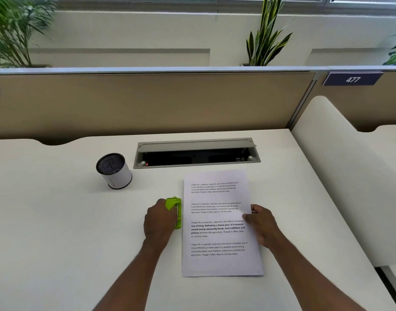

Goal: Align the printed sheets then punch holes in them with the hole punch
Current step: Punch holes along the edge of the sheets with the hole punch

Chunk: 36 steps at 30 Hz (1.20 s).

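Observation:
A squared stack of printed sheets (pixel 217 223) lies flat on the white desk (pixel 57 221), its long side running away from me. A lime-green hole punch (pixel 175 212) sits against the middle of the stack's left edge. My left hand (pixel 160 221) covers the punch from the left, fingers wrapped over its top. My right hand (pixel 261 223) rests on the stack's right edge, thumb on top of the paper, fingers at the side.
A white cylindrical holder with a dark mesh top (pixel 114 170) stands at the back left. An open grey cable tray (pixel 197 153) is set into the desk behind the sheets. A beige partition (pixel 147 104) closes the back, a white divider (pixel 340 176) the right.

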Motion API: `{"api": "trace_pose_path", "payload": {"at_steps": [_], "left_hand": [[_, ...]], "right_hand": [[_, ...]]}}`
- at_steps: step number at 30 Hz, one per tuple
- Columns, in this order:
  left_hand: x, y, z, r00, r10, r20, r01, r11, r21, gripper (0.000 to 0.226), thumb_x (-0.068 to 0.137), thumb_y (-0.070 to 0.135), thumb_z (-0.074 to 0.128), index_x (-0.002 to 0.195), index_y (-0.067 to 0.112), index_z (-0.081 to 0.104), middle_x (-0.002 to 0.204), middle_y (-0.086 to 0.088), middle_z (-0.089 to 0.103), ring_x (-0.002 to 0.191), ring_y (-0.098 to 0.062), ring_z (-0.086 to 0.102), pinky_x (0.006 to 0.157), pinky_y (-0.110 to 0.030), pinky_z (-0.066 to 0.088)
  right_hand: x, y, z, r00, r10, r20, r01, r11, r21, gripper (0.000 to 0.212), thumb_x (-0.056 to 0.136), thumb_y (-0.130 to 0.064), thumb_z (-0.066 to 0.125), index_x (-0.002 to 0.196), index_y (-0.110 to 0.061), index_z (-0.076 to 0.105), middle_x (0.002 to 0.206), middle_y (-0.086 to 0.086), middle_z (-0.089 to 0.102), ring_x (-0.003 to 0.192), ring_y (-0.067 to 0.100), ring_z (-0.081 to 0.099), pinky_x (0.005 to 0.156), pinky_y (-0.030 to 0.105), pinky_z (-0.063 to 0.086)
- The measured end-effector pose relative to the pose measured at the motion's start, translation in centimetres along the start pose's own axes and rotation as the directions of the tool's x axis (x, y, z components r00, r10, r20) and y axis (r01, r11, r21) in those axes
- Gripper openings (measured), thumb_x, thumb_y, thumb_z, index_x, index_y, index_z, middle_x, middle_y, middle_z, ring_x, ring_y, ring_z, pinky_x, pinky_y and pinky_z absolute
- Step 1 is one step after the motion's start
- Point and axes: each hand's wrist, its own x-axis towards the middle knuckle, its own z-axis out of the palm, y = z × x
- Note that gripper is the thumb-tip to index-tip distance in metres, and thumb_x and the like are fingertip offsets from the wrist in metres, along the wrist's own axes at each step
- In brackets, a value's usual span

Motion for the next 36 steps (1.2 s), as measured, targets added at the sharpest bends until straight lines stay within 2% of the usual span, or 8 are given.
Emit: {"api": "trace_pose_path", "payload": {"at_steps": [3, 6, 14, 19, 23, 29, 33, 36], "left_hand": [[0.0, -0.1, 0.0, 1.000, 0.003, -0.002, -0.003, 1.000, -0.008, 0.023, 0.084, 0.030, 0.058, 0.095, 0.012, 0.064, 0.090, -0.014, 0.070, 0.082, -0.037, 0.064, 0.070, -0.037, 0.052], [0.1, -0.1, 0.1, 1.000, 0.009, -0.012, -0.009, 1.000, -0.001, 0.024, 0.084, 0.031, 0.059, 0.098, 0.013, 0.065, 0.091, -0.014, 0.071, 0.083, -0.037, 0.064, 0.070, -0.036, 0.050], [0.1, -0.5, 0.3, 1.000, 0.020, -0.007, -0.020, 0.999, -0.045, 0.026, 0.086, 0.038, 0.055, 0.099, 0.018, 0.066, 0.089, -0.009, 0.073, 0.082, -0.034, 0.069, 0.077, -0.040, 0.057], [0.3, -0.8, 0.4, 0.999, 0.036, -0.031, -0.037, 0.999, -0.029, 0.027, 0.086, 0.039, 0.056, 0.101, 0.019, 0.066, 0.092, -0.008, 0.073, 0.083, -0.034, 0.067, 0.074, -0.036, 0.054], [0.6, -1.0, 0.3, 0.999, 0.020, -0.031, -0.021, 0.998, -0.051, 0.022, 0.084, 0.038, 0.060, 0.095, 0.021, 0.068, 0.085, -0.004, 0.073, 0.073, -0.027, 0.064, 0.065, -0.030, 0.046], [1.3, -1.4, 0.1, 0.999, 0.043, 0.032, -0.042, 0.999, -0.023, 0.020, 0.088, 0.034, 0.059, 0.075, 0.021, 0.065, 0.062, 0.007, 0.059, 0.063, -0.021, 0.056, 0.054, -0.027, 0.036], [2.8, -2.1, -0.3, 0.993, 0.007, 0.117, 0.000, 0.998, -0.058, 0.033, 0.087, 0.031, 0.063, 0.064, 0.006, 0.063, 0.058, -0.007, 0.056, 0.062, -0.026, 0.053, 0.057, -0.030, 0.038], [3.6, -2.6, -0.9, 0.973, -0.097, 0.210, 0.140, 0.970, -0.200, 0.036, 0.079, 0.031, 0.074, 0.062, 0.003, 0.060, 0.060, -0.015, 0.051, 0.058, -0.025, 0.050, 0.064, -0.036, 0.046]], "right_hand": [[0.1, 0.0, 0.7, 1.000, 0.010, 0.006, -0.010, 1.000, -0.010, 0.019, 0.077, 0.010, 0.056, 0.088, 0.001, 0.069, 0.101, 0.031, 0.071, 0.078, 0.033, 0.065, 0.086, 0.067, 0.052], [0.3, -0.1, 1.3, 0.999, 0.016, -0.030, -0.017, 1.000, -0.020, 0.018, 0.076, 0.011, 0.057, 0.091, 0.007, 0.066, 0.090, 0.029, 0.069, 0.075, 0.029, 0.062, 0.084, 0.064, 0.054], [0.1, -0.2, 2.6, 1.000, 0.009, -0.021, -0.009, 1.000, 0.027, 0.014, 0.075, 0.014, 0.056, 0.089, 0.016, 0.060, 0.080, 0.019, 0.063, 0.072, 0.027, 0.057, 0.072, 0.045, 0.052], [0.2, -0.2, 3.7, 1.000, 0.006, -0.008, -0.006, 1.000, 0.010, 0.010, 0.075, 0.011, 0.057, 0.083, 0.010, 0.063, 0.082, 0.019, 0.066, 0.073, 0.028, 0.060, 0.082, 0.060, 0.055], [0.1, -0.5, 4.2, 1.000, -0.009, -0.018, 0.009, 1.000, -0.023, 0.014, 0.075, 0.009, 0.058, 0.073, -0.003, 0.065, 0.084, 0.020, 0.070, 0.072, 0.028, 0.062, 0.081, 0.055, 0.057], [0.1, -0.7, 4.1, 1.000, 0.012, -0.017, -0.013, 1.000, -0.026, 0.011, 0.076, 0.009, 0.058, 0.082, 0.004, 0.066, 0.084, 0.020, 0.069, 0.073, 0.028, 0.061, 0.080, 0.054, 0.057], [-0.1, -0.8, 4.2, 1.000, 0.007, -0.016, -0.008, 1.000, -0.029, 0.016, 0.076, 0.008, 0.057, 0.080, -0.001, 0.069, 0.092, 0.022, 0.074, 0.074, 0.030, 0.066, 0.083, 0.058, 0.057], [-0.2, -0.8, 4.2, 1.000, 0.008, -0.014, -0.009, 1.000, -0.028, 0.019, 0.077, 0.010, 0.056, 0.078, -0.004, 0.069, 0.092, 0.021, 0.074, 0.074, 0.030, 0.066, 0.082, 0.058, 0.058]]}}
